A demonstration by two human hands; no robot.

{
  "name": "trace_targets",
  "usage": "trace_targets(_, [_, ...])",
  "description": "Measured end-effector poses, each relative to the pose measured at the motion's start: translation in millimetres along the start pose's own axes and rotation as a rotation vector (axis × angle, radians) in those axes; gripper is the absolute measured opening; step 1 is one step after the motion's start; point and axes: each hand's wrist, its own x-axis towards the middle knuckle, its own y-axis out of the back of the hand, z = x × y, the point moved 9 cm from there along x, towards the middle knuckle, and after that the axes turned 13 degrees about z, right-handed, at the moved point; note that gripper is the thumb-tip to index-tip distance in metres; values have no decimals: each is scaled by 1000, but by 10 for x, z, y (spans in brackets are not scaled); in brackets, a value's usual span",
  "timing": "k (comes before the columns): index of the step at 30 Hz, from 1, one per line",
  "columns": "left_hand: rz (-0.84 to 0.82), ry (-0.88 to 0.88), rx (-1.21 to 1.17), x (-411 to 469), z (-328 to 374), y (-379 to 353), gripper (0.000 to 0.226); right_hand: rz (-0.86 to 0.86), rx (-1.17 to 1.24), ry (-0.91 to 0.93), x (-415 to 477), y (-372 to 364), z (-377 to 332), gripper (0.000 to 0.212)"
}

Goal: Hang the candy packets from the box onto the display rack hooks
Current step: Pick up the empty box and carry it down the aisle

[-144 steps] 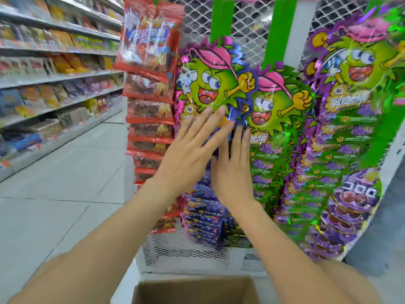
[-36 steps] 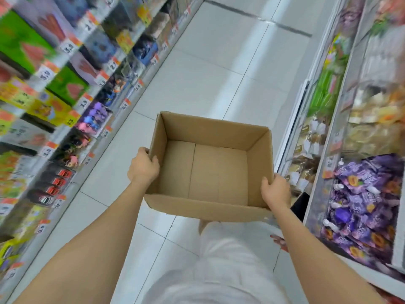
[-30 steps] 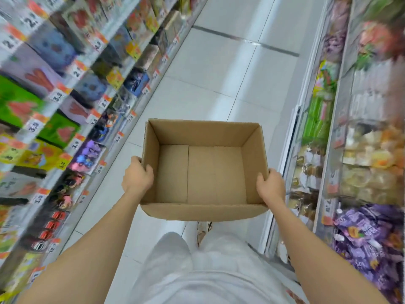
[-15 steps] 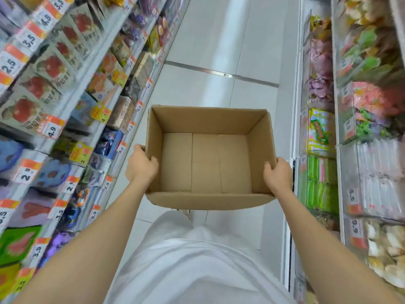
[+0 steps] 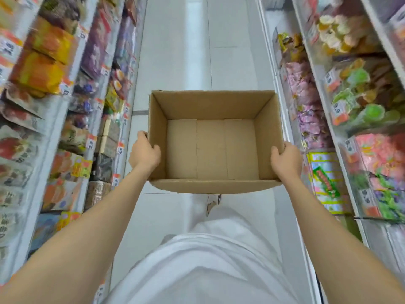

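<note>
Between the two shelf runs of a shop aisle, the cardboard box (image 5: 210, 150) is carried in front of the body, open side up, above the pale tiled floor (image 5: 175, 51).

**Grip.** The left hand (image 5: 143, 153) grasps the left end wall and the right hand (image 5: 285, 159) grasps the right end wall. On each side the fingers (image 5: 142, 137) are curled round the wall near the box's near corner, with the thumb lying over the rim.

**Orientation.** The box's long axis runs across the body, from hand to hand. Both hands are equally near it, and neither is free.

**Contents.** No candy packets lie in the box. Its bare bottom shows only the flap seams. The display rack is not in view. As a judgement, the box has been emptied and nothing remains in it to hang.

**Materials.**
- The box is plain brown corrugated board, matte, rectangular and straight-walled.
- The near wall bows slightly outward, so the board will probably flex under a hard squeeze.
- The left shelves (image 5: 65, 106) and right shelves (image 5: 350, 106) hold glossy soft bags, blurred in this view.
</note>
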Motion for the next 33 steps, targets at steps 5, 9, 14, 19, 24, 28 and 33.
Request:
trace_targets(5, [18,49,42,1334,755,-136,35,-85,-19,57,1297,-677,-1068,18])
trace_targets(9, [22,116,15,2393,1232,-278,39,-114,-49,87,2290,-1285,-1893,18])
trace_targets(14, [32,127,-10,4066,1881,-749,38,-96,-95,130,3665,-2196,-2949,19])
trace_targets(19, [0,43,55,5883,2938,-1003,37,-65,-96,74,5026,-2843,-3985,22])
trace_targets(24, [-30,-48,22,7544,4118,-1314,25,-11,-128,17,6306,-3142,-4802,25])
trace_targets(28, [-78,-138,35,8686,5187,-1708,23,45,-123,-87,7318,-3510,-5113,25])
trace_targets(33, [-71,-166,32,10148,6381,-2293,25,64,-89,-149,8856,-4254,-5714,26])
